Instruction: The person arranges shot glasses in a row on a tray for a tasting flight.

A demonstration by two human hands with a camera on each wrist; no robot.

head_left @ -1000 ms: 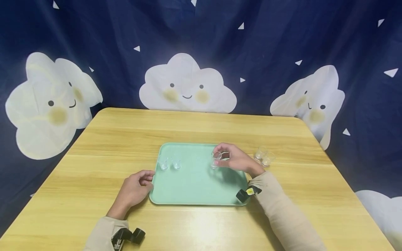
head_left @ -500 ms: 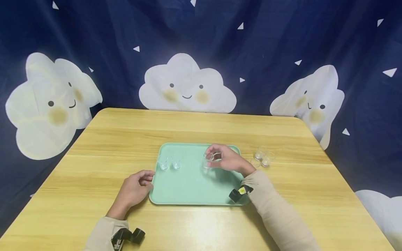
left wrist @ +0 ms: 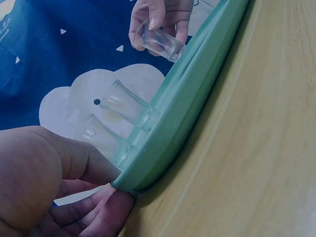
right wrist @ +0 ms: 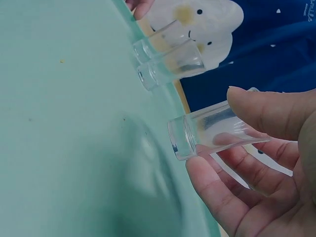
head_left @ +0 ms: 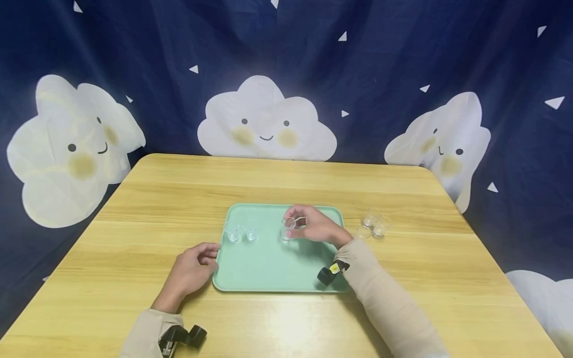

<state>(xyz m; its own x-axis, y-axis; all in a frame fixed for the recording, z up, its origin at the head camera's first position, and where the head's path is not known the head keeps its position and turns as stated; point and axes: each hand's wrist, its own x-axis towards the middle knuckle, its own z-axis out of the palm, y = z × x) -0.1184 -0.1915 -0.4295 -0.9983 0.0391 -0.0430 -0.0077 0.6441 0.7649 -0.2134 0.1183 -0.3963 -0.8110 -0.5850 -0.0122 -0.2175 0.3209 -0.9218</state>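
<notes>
A clear shot glass is held upright by my right hand, over the middle of the green tray. In the right wrist view, thumb and fingers grip this glass around its sides, its thick base close over the tray. Two more shot glasses stand side by side near the tray's left end, one at the outer left and its neighbour. My left hand pinches the tray's left edge; the left wrist view shows the thumb at the rim and the fingers curled below.
Three more clear glasses stand in a cluster right of the tray: a back one, a right one and a front one. The wooden table reaches back to a dark blue curtain printed with clouds.
My right hand has moved left over the tray with the shot glass, toward the two standing glasses. The front glass of the right-hand cluster has come into sight. My left hand stays put.
</notes>
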